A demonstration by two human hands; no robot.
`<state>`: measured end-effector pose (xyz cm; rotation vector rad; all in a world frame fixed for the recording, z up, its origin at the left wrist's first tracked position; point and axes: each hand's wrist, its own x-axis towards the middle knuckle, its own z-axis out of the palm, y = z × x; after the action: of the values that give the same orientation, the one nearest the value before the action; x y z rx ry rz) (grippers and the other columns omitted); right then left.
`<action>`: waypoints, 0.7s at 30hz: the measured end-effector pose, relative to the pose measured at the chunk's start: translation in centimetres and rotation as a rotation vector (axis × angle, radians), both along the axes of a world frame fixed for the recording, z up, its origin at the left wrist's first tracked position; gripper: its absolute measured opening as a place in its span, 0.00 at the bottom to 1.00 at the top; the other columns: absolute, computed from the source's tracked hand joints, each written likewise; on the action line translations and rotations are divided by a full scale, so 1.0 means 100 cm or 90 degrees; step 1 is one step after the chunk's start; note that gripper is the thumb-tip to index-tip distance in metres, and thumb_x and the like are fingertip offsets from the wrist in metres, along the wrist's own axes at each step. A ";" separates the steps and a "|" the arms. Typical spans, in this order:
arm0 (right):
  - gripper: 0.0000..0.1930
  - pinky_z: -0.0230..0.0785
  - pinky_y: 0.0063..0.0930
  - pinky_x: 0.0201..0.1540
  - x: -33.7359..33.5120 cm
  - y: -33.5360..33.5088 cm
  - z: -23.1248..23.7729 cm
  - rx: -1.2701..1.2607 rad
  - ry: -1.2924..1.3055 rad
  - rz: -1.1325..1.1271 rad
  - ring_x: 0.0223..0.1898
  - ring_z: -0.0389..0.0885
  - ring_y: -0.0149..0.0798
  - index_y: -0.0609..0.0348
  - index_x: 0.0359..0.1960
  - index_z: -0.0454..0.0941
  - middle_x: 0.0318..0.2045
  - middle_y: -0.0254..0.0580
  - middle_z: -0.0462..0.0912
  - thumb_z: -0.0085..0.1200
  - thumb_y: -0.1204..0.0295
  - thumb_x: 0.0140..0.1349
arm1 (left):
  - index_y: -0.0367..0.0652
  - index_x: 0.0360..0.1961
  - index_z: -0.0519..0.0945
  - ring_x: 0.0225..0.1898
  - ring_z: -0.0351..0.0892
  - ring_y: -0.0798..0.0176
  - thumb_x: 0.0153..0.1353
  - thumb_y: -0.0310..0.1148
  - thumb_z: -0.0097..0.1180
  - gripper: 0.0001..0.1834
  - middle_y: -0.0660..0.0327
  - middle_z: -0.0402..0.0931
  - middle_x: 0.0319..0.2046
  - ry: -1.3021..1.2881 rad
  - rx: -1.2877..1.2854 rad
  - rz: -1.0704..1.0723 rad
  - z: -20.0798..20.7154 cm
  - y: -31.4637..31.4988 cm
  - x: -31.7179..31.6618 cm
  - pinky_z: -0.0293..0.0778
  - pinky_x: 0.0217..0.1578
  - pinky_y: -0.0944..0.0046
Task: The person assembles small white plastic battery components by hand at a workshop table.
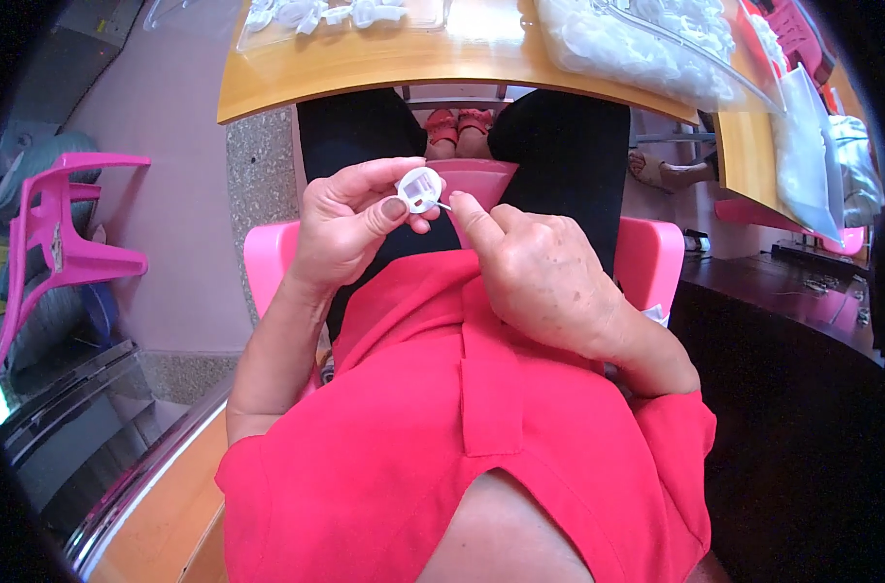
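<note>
My left hand point(350, 214) pinches a small round white plastic piece point(420, 187) by its edge between thumb and fingers, above my lap. A rectangular recess and a small dark slot show on the face of the piece. My right hand point(549, 272) is closed, its index finger stretched along a thin tool point(443, 206). Only the slim, pale tip of that tool shows; it meets the lower right rim of the white piece. The tool's handle is hidden inside my right hand, so its exact kind cannot be made out.
Ahead is a wooden table point(384, 73) with a clear tray of white parts point(316, 14) and a clear bag of white pieces point(617, 49). A pink container point(486, 180) sits between my knees. To the left stands a pink stool point(59, 243); a dark surface point(753, 296) lies at right.
</note>
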<state>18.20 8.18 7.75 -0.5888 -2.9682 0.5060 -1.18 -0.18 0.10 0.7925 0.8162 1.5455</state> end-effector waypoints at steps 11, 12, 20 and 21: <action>0.22 0.74 0.38 0.31 0.027 0.028 -0.016 -0.057 -0.095 -0.023 0.30 0.82 0.50 0.71 0.50 0.68 0.27 0.53 0.80 0.50 0.77 0.51 | 0.35 0.52 0.74 0.44 0.79 0.58 0.61 0.23 0.55 0.17 0.49 0.78 0.43 0.478 0.297 0.412 0.101 0.055 -0.052 0.78 0.43 0.61; 0.21 0.75 0.39 0.31 0.029 0.031 -0.022 -0.067 -0.093 -0.028 0.31 0.82 0.51 0.70 0.49 0.69 0.28 0.54 0.80 0.50 0.77 0.51 | 0.35 0.52 0.75 0.45 0.79 0.59 0.61 0.24 0.56 0.17 0.50 0.78 0.44 0.532 0.311 0.447 0.123 0.073 -0.073 0.76 0.44 0.63; 0.18 0.75 0.44 0.34 0.041 0.046 -0.060 -0.152 -0.071 -0.053 0.31 0.82 0.55 0.70 0.44 0.71 0.28 0.56 0.81 0.49 0.77 0.50 | 0.36 0.47 0.79 0.39 0.80 0.65 0.57 0.32 0.61 0.18 0.54 0.81 0.41 0.883 0.150 0.253 0.182 0.231 -0.074 0.75 0.40 0.68; 0.17 0.75 0.44 0.34 0.043 0.051 -0.066 -0.158 -0.063 -0.044 0.32 0.82 0.55 0.70 0.44 0.71 0.28 0.56 0.81 0.49 0.77 0.50 | 0.34 0.49 0.77 0.42 0.79 0.65 0.58 0.29 0.60 0.18 0.56 0.80 0.41 0.912 0.120 0.170 0.186 0.244 -0.043 0.73 0.45 0.68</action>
<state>22.48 13.24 1.20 -0.7554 -2.9849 0.8703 -5.51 24.25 18.72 2.0499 1.8392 1.0966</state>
